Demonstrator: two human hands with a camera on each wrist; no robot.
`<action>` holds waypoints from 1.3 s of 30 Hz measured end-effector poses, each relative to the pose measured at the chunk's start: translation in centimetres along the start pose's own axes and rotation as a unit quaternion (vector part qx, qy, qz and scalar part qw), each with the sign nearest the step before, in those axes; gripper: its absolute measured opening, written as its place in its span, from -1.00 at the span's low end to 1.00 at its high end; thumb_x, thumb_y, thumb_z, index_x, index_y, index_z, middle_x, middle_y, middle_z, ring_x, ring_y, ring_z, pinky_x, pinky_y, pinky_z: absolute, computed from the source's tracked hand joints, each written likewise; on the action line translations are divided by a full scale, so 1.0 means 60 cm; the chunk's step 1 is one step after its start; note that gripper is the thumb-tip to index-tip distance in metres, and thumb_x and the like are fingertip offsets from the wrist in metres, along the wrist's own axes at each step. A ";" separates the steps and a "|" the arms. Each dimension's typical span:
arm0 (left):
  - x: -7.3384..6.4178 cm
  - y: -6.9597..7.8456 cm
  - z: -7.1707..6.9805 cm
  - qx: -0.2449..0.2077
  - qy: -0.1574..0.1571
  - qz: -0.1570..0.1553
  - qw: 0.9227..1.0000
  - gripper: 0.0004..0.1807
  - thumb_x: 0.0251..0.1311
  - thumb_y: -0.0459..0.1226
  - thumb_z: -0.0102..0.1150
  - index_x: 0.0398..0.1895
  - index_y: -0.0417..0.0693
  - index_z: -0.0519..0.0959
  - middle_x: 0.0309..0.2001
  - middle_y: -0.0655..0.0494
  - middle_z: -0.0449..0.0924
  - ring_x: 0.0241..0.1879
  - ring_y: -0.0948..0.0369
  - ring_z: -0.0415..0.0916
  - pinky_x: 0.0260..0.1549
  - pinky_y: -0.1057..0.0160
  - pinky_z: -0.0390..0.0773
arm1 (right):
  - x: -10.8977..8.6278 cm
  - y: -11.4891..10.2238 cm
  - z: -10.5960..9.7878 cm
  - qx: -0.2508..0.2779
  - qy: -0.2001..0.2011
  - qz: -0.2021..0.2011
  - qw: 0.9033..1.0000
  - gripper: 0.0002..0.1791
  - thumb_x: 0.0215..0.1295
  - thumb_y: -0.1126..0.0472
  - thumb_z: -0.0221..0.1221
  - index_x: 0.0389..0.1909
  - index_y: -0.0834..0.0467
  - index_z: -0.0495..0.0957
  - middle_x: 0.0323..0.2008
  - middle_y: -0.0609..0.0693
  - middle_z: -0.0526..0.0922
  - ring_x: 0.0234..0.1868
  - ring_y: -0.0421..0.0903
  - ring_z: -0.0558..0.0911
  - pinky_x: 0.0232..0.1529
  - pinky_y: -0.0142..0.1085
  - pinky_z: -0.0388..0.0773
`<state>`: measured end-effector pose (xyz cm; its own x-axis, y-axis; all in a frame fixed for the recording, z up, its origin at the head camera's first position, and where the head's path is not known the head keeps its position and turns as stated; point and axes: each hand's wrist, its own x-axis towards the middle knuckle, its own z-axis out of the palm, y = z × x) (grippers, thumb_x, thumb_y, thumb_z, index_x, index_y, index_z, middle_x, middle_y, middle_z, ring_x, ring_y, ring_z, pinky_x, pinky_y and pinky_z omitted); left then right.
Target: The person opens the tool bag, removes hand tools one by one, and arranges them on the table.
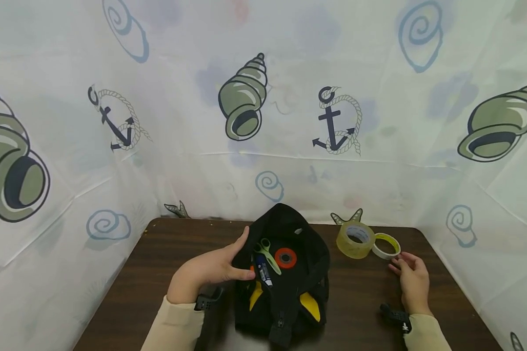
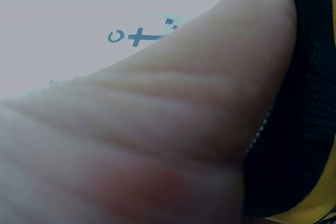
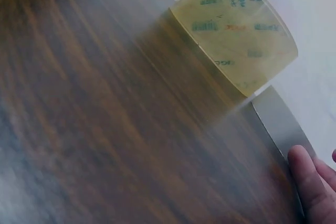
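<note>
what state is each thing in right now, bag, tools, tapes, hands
black bag: open at the top
green scissors: inside the bag, blades look closed
blue-and-white stick: inside the bag, capped or not unclear
orange ring: inside the bag
wide tape roll: flat on the table
white tape roll: on the table, touched
left hand: holding the bag's edge
right hand: fingertips at the white roll, grip unclear

Head view evenly lit; left-wrist backdrop [image 2: 79,19] overexposed; right-wrist tabletop [image 3: 105,119] hazy, blurred.
</note>
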<state>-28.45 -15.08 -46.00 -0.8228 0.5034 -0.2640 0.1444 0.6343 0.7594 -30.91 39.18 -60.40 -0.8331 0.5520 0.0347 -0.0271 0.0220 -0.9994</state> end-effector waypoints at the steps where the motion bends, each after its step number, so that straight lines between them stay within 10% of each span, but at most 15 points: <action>1: 0.000 0.000 0.000 -0.001 0.000 0.001 1.000 0.33 0.34 0.22 0.44 0.80 0.45 -0.44 0.82 -0.01 -0.19 0.75 -0.17 0.01 0.61 -0.35 0.20 | 0.001 0.000 0.000 0.002 0.001 0.000 1.000 -0.62 0.70 0.33 0.04 0.40 0.35 0.39 0.17 0.13 0.50 -0.11 -0.40 0.71 -0.09 -0.50 0.75; 12: -0.001 -0.002 0.000 0.002 0.002 0.000 1.000 0.35 0.31 0.25 0.45 0.80 0.44 -0.43 0.82 0.01 -0.18 0.75 -0.16 0.02 0.61 -0.35 0.20 | -0.003 0.001 0.002 0.135 0.054 -0.036 0.989 -0.90 0.66 0.39 0.07 0.06 0.29 0.49 -0.25 0.02 0.69 -0.46 -0.21 0.81 -0.44 -0.35 0.77; 17: 0.001 -0.002 0.000 -0.002 0.007 -0.001 1.000 0.33 0.31 0.23 0.46 0.79 0.52 -0.41 0.81 0.04 -0.18 0.75 -0.14 0.02 0.62 -0.34 0.19 | -0.005 0.000 -0.006 0.318 -0.047 -0.047 0.946 -0.85 0.72 0.39 -0.03 -0.01 0.34 0.51 -0.37 0.13 0.72 -0.48 -0.01 0.81 -0.45 -0.23 0.79; 18: 0.002 -0.002 0.000 -0.002 0.009 -0.001 1.000 0.33 0.32 0.22 0.46 0.79 0.52 -0.41 0.81 0.04 -0.17 0.75 -0.14 0.02 0.62 -0.34 0.19 | -0.004 0.002 -0.010 0.367 -0.095 -0.040 0.925 -0.79 0.75 0.38 -0.10 -0.01 0.34 0.52 -0.34 0.16 0.72 -0.43 0.02 0.81 -0.39 -0.22 0.80; 20: 0.003 -0.003 0.000 -0.006 0.009 -0.001 1.000 0.32 0.33 0.20 0.46 0.79 0.53 -0.41 0.81 0.04 -0.18 0.75 -0.14 0.01 0.62 -0.35 0.19 | 0.001 0.009 -0.020 0.484 -0.221 -0.008 0.847 -0.62 0.82 0.30 -0.28 0.03 0.34 0.54 -0.25 0.20 0.72 -0.28 0.08 0.80 -0.20 -0.19 0.82; 24: 0.005 -0.005 0.001 -0.005 0.006 -0.006 1.000 0.34 0.31 0.22 0.46 0.80 0.50 -0.42 0.81 0.03 -0.16 0.75 -0.15 0.04 0.61 -0.36 0.20 | 0.013 0.016 -0.033 0.632 -0.456 0.093 0.620 -0.36 0.83 -0.11 -0.43 0.19 0.29 0.47 -0.20 0.10 0.52 -0.26 -0.03 0.50 -0.06 -0.23 0.62; 26: 0.004 -0.006 0.001 -0.002 0.005 -0.009 1.000 0.34 0.32 0.23 0.45 0.79 0.51 -0.42 0.81 0.03 -0.16 0.74 -0.15 0.05 0.61 -0.35 0.21 | 0.018 0.015 -0.031 0.649 -0.524 0.124 0.537 -0.36 0.77 -0.22 -0.37 0.23 0.22 0.43 -0.30 -0.11 0.29 -0.33 -0.21 0.28 -0.14 -0.33 0.44; 29: 0.003 -0.008 0.001 0.005 0.007 -0.011 1.000 0.32 0.33 0.23 0.44 0.79 0.53 -0.43 0.81 0.04 -0.15 0.74 -0.14 0.07 0.60 -0.35 0.23 | 0.013 0.005 -0.016 0.655 -0.565 0.131 0.484 -0.44 0.71 -0.18 -0.27 0.20 0.18 0.44 -0.35 -0.31 0.02 -0.42 -0.37 0.09 -0.28 -0.49 0.25; 39: 0.007 -0.010 0.001 0.010 0.001 -0.005 1.000 0.34 0.31 0.29 0.42 0.78 0.54 -0.45 0.81 0.04 -0.16 0.74 -0.12 0.05 0.62 -0.33 0.21 | -0.052 -0.040 0.077 0.632 -0.650 0.138 0.400 -0.78 0.66 -0.02 -0.23 -0.29 -0.12 0.18 -0.43 -0.26 0.10 -0.54 -0.35 0.19 -0.56 -0.63 0.21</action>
<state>-28.88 -15.24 -46.62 -0.8254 0.4961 -0.2694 0.1473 0.6500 0.7455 -30.81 33.56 -58.12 -0.4619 -0.5295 0.7115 0.5921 -0.7814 -0.1970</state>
